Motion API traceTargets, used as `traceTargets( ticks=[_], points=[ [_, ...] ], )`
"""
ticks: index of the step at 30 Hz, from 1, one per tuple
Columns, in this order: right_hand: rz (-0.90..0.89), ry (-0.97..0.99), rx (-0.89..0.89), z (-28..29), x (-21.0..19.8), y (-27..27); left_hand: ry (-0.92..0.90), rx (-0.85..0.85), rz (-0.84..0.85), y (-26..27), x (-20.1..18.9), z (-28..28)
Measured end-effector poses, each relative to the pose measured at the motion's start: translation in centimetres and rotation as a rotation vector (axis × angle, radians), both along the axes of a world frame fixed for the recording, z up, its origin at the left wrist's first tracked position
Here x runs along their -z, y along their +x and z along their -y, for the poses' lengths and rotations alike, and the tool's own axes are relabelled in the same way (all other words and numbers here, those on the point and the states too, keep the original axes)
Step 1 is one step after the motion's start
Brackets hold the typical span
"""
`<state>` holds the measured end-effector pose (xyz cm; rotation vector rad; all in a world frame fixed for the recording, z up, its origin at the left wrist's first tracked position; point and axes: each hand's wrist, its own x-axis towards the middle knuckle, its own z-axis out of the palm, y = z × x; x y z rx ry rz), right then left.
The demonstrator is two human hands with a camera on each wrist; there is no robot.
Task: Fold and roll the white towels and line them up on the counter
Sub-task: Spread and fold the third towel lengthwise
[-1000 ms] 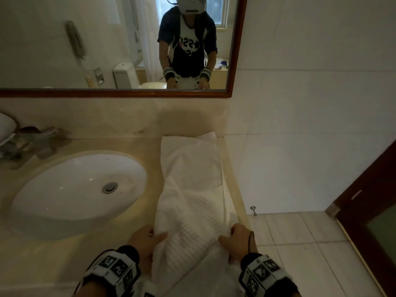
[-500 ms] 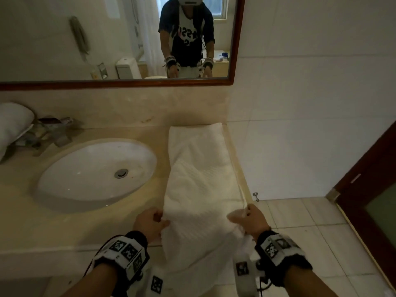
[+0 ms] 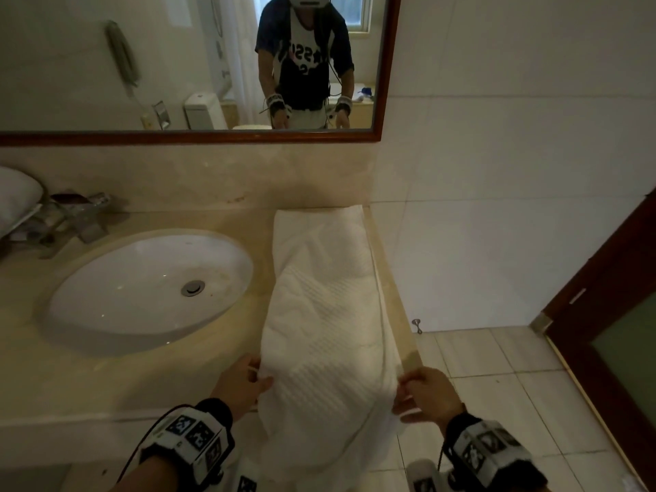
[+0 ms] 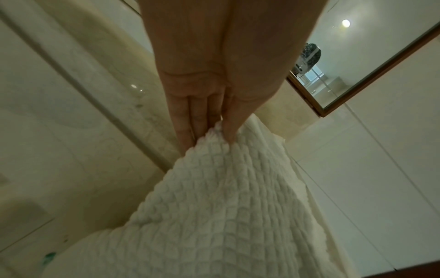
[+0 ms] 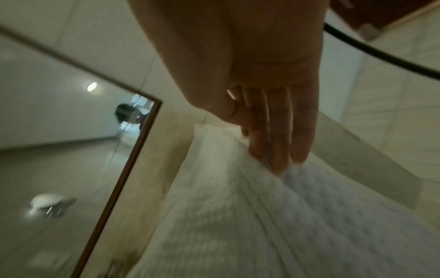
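Observation:
A long white waffle-weave towel (image 3: 326, 314) lies lengthwise on the beige counter (image 3: 106, 381), right of the sink, its near end hanging over the front edge. My left hand (image 3: 245, 379) pinches the towel's left edge (image 4: 214, 135) between thumb and fingers. My right hand (image 3: 422, 392) holds the right edge (image 5: 273, 165) with fingers against the cloth. Both hands lift the near part slightly off the counter. The far end lies flat against the backsplash.
An oval white sink (image 3: 149, 289) with a chrome tap (image 3: 85, 214) fills the counter's left. A white object (image 3: 14, 197) sits at the far left. A framed mirror (image 3: 198, 65) hangs above. The counter's right edge (image 3: 387, 289) drops to a tiled floor (image 3: 504, 385); a dark door (image 3: 610, 314) stands right.
Both hands have drawn back toward me and spread apart, pulling the towel's near end taut and straighter. The view has tilted up a little.

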<state>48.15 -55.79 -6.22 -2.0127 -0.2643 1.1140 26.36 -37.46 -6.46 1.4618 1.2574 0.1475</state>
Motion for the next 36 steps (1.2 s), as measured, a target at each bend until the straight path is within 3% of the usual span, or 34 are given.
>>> traceTargets(
  ticks=[4, 6, 8, 10, 12, 14, 15, 17, 20, 21, 22, 24, 27, 30, 33, 36],
  points=[
    [0.196, -0.142, -0.188, -1.1, 0.8, -2.6, -0.015, -0.004, 0.02, -0.2, 0.1, -0.1],
    [0.381, -0.181, -0.321, -1.5, 2.0, -3.2, -0.003, 0.019, 0.011, -0.1, 0.1, 0.0],
    [0.497, -0.147, -0.321, -1.6, 3.0, -3.1, 0.021, 0.039, -0.005, -0.1, -0.1, -0.1],
    [0.391, 0.003, -0.164, -1.3, 3.9, -2.3, 0.04, 0.048, -0.024, -0.4, -0.1, -0.3],
    [0.097, 0.143, 0.027, -0.9, 4.1, -1.2, 0.022, 0.063, -0.043, -0.6, 0.2, -0.7],
    [-0.19, 0.199, 0.105, -0.7, 3.8, -0.5, -0.049, 0.118, -0.071, -0.7, 0.3, -0.9],
    [-0.224, 0.179, 0.101, -0.9, 3.4, -0.4, -0.097, 0.153, -0.091, -0.7, 0.3, -1.0],
    [-0.113, 0.059, 0.013, -1.6, 2.3, -0.7, -0.184, 0.164, -0.087, -0.4, 0.5, -1.6],
    [0.318, -0.08, -0.203, -2.7, 2.2, -0.5, -0.171, -0.001, 0.049, 0.6, 0.0, -2.0],
    [0.388, -0.068, -0.196, -3.0, 2.2, -0.5, -0.134, -0.041, 0.085, 1.0, -0.3, -2.2],
    [0.398, -0.044, -0.188, -3.1, 2.1, -0.5, -0.113, -0.067, 0.111, 1.5, -0.5, -2.4],
    [0.232, 0.092, -0.051, -3.2, 1.7, -0.2, -0.116, -0.13, 0.148, 2.5, -0.6, -3.0],
    [-0.003, 0.023, -0.057, -3.3, 1.0, 1.4, -0.163, -0.214, 0.169, 4.0, -0.5, -4.2],
    [0.067, -0.186, -0.292, -4.7, 1.6, 3.7, -0.191, -0.222, 0.139, 5.1, 0.2, -5.7],
    [0.181, -0.16, -0.25, -6.9, 2.0, 5.9, -0.168, -0.2, 0.075, 6.5, 0.0, -7.8],
    [0.119, -0.072, -0.18, -9.7, 1.9, 7.5, -0.157, -0.182, 0.064, 7.9, -0.3, -9.4]
  ],
)
